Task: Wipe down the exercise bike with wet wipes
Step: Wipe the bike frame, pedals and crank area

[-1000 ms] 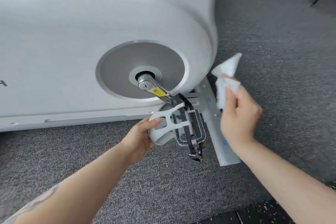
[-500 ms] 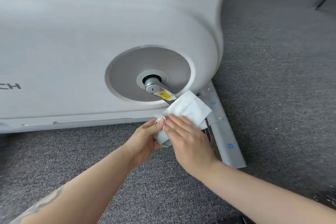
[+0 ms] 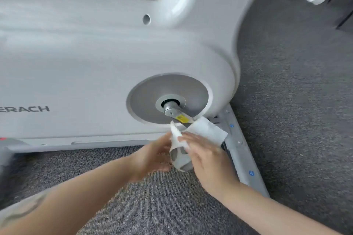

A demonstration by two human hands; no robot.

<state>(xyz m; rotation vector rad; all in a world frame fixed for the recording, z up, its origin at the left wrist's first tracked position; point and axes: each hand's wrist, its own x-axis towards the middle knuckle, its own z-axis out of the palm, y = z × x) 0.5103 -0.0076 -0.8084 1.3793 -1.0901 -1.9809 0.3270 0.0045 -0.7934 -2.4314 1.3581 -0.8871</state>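
We are working low on the exercise bike (image 3: 95, 63), at the pedal (image 3: 180, 160) that hangs from the crank arm (image 3: 176, 113) just below the grey hub disc (image 3: 168, 89). We are pressing the wet wipe (image 3: 202, 129) over the top of the pedal with the right hand (image 3: 208, 160); its fingers are lying fairly straight and spread across the sheet, so we are reading this hand as flat and pressing, not gripping. The left hand (image 3: 152, 156) is sitting just beside the pedal's grey toe cage, but it is motion-blurred and we cannot tell whether it is holding the cage or only touching it. One corner of the wipe is standing up free between the two hands. We are judging the wipe to be thin, limp and damp: it is likely to bunch or slide unless flat fingers are pinning it against the surface. The pedal looks like hard plastic and probably swivels on its spindle, so steadying it at the toe cage with the other hand seems the sensible hold while wiping. The crank arm, with its yellow sticker (image 3: 182, 118), looks like rigid metal. The grey floor stabiliser bar (image 3: 246, 158) is lying just to the right of the pedal on the grey carpet (image 3: 296, 101).
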